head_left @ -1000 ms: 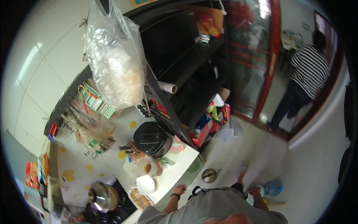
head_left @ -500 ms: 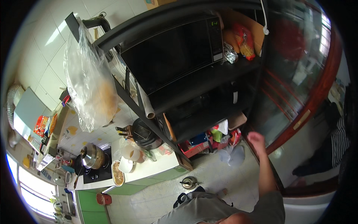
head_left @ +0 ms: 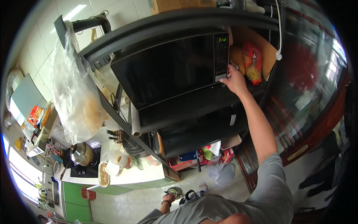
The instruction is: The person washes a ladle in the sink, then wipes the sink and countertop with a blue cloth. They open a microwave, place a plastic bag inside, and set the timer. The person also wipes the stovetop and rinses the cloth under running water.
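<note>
A black microwave oven (head_left: 167, 71) with a lit green display stands on the upper shelf of a black rack (head_left: 194, 119). My right hand (head_left: 234, 80) reaches up to the lower right corner of its front. The thumb is at the pale door button (head_left: 220, 77), and the other fingers are apart from it, bent beside the microwave's right edge. Low in the view, my left hand (head_left: 167, 197) overlaps a round metal kettle (head_left: 175, 191). Its fingers are too small and dark to show whether they touch it.
Right of the microwave lies a red bag of yellow food (head_left: 253, 65). A clear plastic bag (head_left: 76, 93) hangs at the rack's left. The counter (head_left: 149, 173) bears a knife block, bowls and a stove with a metal pot (head_left: 82, 154). A glazed cabinet (head_left: 298, 78) stands at right.
My right hand has risen from beside the lower shelf to the microwave's button. My left hand has come into view by the kettle. The whole view has shifted with my head.
</note>
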